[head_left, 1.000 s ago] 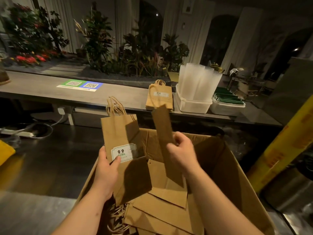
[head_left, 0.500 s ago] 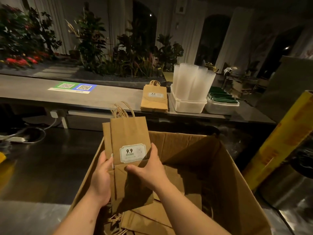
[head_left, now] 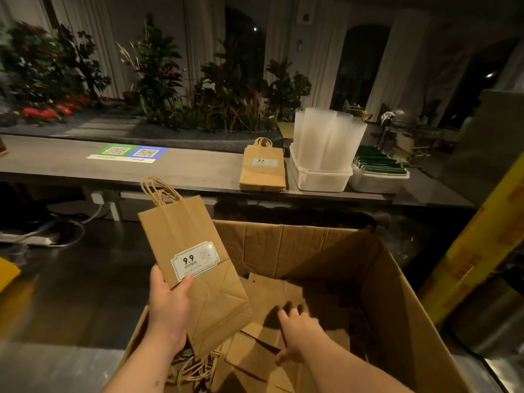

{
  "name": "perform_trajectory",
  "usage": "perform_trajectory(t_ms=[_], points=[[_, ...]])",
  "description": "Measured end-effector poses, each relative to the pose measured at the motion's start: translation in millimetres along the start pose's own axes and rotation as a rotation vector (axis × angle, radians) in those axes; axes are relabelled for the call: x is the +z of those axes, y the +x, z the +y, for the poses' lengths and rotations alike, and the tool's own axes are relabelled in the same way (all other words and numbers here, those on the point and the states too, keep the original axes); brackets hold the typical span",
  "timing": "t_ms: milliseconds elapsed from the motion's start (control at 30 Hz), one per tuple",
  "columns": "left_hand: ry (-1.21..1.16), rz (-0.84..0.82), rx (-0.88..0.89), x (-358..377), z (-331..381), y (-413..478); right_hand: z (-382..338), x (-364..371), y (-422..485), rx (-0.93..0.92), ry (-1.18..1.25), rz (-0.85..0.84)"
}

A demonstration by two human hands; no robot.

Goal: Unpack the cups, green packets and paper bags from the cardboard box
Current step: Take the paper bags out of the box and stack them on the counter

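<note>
My left hand point(head_left: 168, 304) grips a small stack of flat brown paper bags point(head_left: 195, 268) with a white "9.9" label, held up over the left edge of the open cardboard box point(head_left: 397, 302). My right hand point(head_left: 297, 324) reaches down into the box with its fingers spread over more flat paper bags point(head_left: 272, 296) lying inside; it holds nothing. On the counter behind lie a pile of the same bags point(head_left: 263, 171), stacked clear cups point(head_left: 329, 137) in a white tub, and green packets point(head_left: 380, 164) in a second tub.
The grey counter point(head_left: 71, 165) runs across the view with a green and blue QR sticker point(head_left: 127, 153). Plants stand behind it. A yellow upright object point(head_left: 482, 245) stands right of the box. Cables and a power strip point(head_left: 37, 239) lie on the dark floor at left.
My right hand has let go of the bags held in front of me and has dropped into the box. My left hand now holds the stack alone, tilted to the left.
</note>
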State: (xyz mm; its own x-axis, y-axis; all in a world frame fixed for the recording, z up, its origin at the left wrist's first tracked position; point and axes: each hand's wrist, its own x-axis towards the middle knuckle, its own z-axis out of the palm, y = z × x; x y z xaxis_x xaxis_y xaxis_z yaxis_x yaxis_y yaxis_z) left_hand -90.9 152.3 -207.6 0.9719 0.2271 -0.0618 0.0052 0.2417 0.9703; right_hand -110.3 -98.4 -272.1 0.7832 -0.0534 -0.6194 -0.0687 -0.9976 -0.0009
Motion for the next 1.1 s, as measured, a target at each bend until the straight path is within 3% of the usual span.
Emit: perform_trajectory(t_ms=[133,333,500,567,633,733,900,1000,1100], points=[[0.036,0.015,0.043,-0.6,-0.2,-1.0,-25.1,-13.8,-8.4,-0.062,-0.030,0.085],[0.031,0.005,0.024,-3.2,-1.0,2.5,15.9,-78.6,-45.0,0.023,0.536,0.472],[0.033,-0.026,0.019,-2.9,0.7,0.7,41.6,-116.6,-104.4,-0.265,1.190,0.583],[0.008,-0.052,-0.012,-2.2,3.1,-0.3,33.6,-125.3,-119.8,-0.440,1.492,0.567],[-0.059,-0.084,-0.078,-2.1,6.5,-1.7,19.1,-126.3,-124.5,-0.561,1.643,0.513],[-0.129,-0.136,-0.182,-2.0,11.7,-5.5,-17.1,-110.6,-115.7,-0.537,1.638,0.398],[-0.148,-0.254,-0.201,0.3,13.4,-12.1,-73.8,-65.5,-83.6,-0.233,1.355,0.313],[-0.107,-0.284,-0.249,-2.0,10.1,-14.4,-79.8,-52.8,-71.3,-0.250,1.411,0.240],[-0.019,-0.339,-0.205,1.0,12.2,-18.6,-82.8,-53.0,-71.4,-0.234,1.400,0.275]])
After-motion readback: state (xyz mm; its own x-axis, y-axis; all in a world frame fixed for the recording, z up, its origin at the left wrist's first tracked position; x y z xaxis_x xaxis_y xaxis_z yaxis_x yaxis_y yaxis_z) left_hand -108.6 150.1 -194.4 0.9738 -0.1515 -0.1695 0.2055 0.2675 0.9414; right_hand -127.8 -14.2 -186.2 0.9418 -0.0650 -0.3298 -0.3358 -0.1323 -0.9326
